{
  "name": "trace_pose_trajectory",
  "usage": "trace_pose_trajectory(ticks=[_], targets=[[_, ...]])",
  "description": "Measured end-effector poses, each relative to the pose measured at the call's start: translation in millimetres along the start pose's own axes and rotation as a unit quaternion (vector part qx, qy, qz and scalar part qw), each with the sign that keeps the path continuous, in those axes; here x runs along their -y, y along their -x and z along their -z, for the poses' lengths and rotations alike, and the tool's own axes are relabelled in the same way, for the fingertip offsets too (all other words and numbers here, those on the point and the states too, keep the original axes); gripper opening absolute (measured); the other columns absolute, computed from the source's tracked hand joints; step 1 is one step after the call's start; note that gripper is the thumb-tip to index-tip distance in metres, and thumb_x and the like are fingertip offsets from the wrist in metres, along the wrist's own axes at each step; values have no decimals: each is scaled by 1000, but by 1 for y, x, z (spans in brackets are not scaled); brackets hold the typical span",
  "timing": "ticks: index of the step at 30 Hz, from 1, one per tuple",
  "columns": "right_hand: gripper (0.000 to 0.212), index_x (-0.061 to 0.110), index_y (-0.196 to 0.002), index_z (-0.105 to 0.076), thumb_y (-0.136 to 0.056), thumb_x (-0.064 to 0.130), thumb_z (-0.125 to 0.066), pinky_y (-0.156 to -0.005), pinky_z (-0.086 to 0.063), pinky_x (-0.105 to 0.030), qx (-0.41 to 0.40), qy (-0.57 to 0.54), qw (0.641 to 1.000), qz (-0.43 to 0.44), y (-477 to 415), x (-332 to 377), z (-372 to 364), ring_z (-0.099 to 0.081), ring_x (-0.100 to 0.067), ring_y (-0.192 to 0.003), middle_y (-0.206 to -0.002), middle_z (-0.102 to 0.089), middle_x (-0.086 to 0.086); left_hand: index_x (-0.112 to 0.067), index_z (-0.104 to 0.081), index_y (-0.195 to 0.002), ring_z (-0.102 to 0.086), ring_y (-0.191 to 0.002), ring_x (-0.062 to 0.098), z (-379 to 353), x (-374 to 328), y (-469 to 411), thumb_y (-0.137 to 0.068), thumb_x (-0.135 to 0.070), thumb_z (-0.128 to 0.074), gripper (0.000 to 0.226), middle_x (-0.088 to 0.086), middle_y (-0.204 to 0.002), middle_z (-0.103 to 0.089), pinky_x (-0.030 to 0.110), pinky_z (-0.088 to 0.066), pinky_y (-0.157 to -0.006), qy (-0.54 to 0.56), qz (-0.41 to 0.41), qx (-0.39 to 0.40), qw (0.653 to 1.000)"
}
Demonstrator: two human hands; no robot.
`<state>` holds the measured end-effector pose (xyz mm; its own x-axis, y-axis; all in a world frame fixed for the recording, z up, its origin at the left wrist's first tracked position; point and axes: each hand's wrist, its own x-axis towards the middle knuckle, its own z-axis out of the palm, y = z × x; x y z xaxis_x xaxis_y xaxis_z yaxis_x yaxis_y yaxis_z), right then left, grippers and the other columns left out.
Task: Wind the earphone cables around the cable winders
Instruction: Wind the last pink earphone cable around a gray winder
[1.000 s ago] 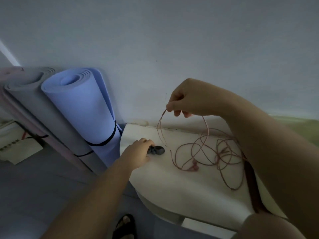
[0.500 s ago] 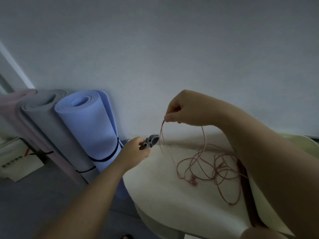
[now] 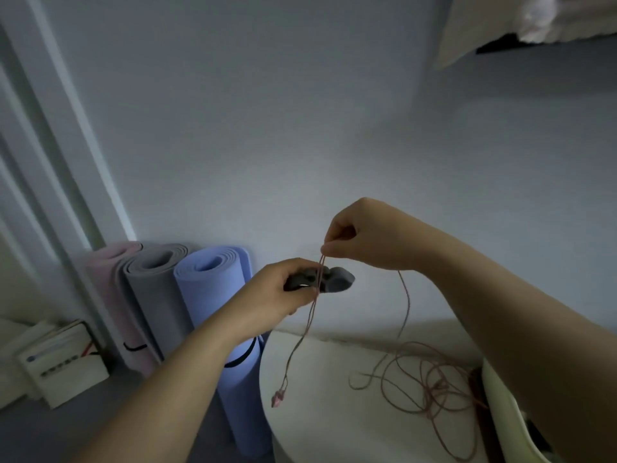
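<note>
Now, winder (image 3: 337, 279), pink cable (image 3: 313, 305), box (image 3: 63, 365) lettering blurred

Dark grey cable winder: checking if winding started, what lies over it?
A thin pink earphone cable crosses the winder's middle, pinched by the right hand. The left hand covers the end it grips.

- Dim room with a plain bluish-white wall (image 3: 300, 111).
- White door frame (image 3: 50, 128) at left.
- Three rolled mats stand against the wall: pink (image 3: 110, 295), grey (image 3: 150, 295) and blue (image 3: 213, 295).
- White box (image 3: 63, 372) on the grey floor (image 3: 50, 436).
- Round white surface (image 3: 327, 426) at lower right.
- Pale fabric (image 3: 534, 18) overhangs the top right corner.
</note>
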<state>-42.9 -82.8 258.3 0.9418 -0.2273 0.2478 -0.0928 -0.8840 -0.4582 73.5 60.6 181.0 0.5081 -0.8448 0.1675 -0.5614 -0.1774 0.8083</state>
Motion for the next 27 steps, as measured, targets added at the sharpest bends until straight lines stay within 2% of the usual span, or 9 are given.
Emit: trace_pose_trajectory(ticks=[2, 4, 9, 12, 15, 17, 22, 27], targets=[[11, 22, -83, -68, -89, 30, -63, -56, -40, -12, -6, -4, 1000, 1, 2, 5, 3, -57, -3, -64, -74, -62, 14, -39, -63, -101, -50, -63, -1, 2, -9, 6, -93, -7, -58, 34, -22, -67, -61, 15, -45, -67, 25, -3, 6, 1000], [11, 23, -82, -68, -89, 30, -63, -57, -42, -12, -8, -2, 1000, 3, 5, 10, 7, -58, -3, -66, -75, -63, 13, -35, -65, -104, -48, -61, 0, 4, -15, 10, -92, -4, -58, 34, -23, -66, -60, 15, -45, -66, 50, -7, 3, 999], [12, 25, -80, -66, -89, 31, -62, -58, -40, -13, -6, -4, 1000, 4, 9, 17, 11, -57, -4, -66, -75, -62, 14, -34, -71, -103, -46, -60, 5, 9, -20, 18, -90, -6, -61, 32, -16, -66, -58, 16, -43, -64, 111, -3, 1, 994], [12, 25, -80, -67, -89, 32, -62, -59, -40, -14, -7, -12, 1000, 3, 11, 21, 13, -56, -4, -67, -75, -61, 13, -36, -76, -95, -45, -61, 8, 10, -24, 21, -80, -18, -64, 26, -2, -72, -55, 16, -43, -62, 175, -1, 13, 985], [12, 24, -81, -67, -89, 32, -62, -58, -37, -15, -2, -15, 1000, 3, 13, 24, 13, -55, -3, -67, -75, -61, 13, -33, -78, -90, -45, -59, 7, 9, -30, 23, -88, -10, -64, 26, 1, -72, -53, 17, -44, -62, 223, 5, 5, 975], [13, 23, -81, -67, -89, 31, -62, -58, -37, -15, 3, -15, 1000, 1, 14, 25, 12, -54, -4, -66, -75, -61, 12, -30, -78, -88, -44, -57, 7, 7, -32, 23, -92, -9, -59, 29, -5, -65, -53, 17, -45, -62, 216, 8, -11, 976], [16, 21, -79, -67, -89, 32, -62, -57, -38, -17, -2, -7, 1000, -8, 13, 23, 10, -53, -5, -63, -73, -61, 9, -28, -72, -92, -45, -58, 8, 3, -37, 22, -89, -11, -64, 19, -13, -60, -57, 20, -44, -63, 173, 6, -42, 984], [17, 23, -75, -65, -88, 33, -64, -57, -42, -16, -43, -20, 999, -11, 10, 17, 11, -55, -6, -64, -71, -62, 9, -30, -69, -97, -50, -57, -3, 2, -41, 25, -90, -14, -65, 18, -21, -60, -59, 15, -45, -65, 115, -12, -47, 992]])
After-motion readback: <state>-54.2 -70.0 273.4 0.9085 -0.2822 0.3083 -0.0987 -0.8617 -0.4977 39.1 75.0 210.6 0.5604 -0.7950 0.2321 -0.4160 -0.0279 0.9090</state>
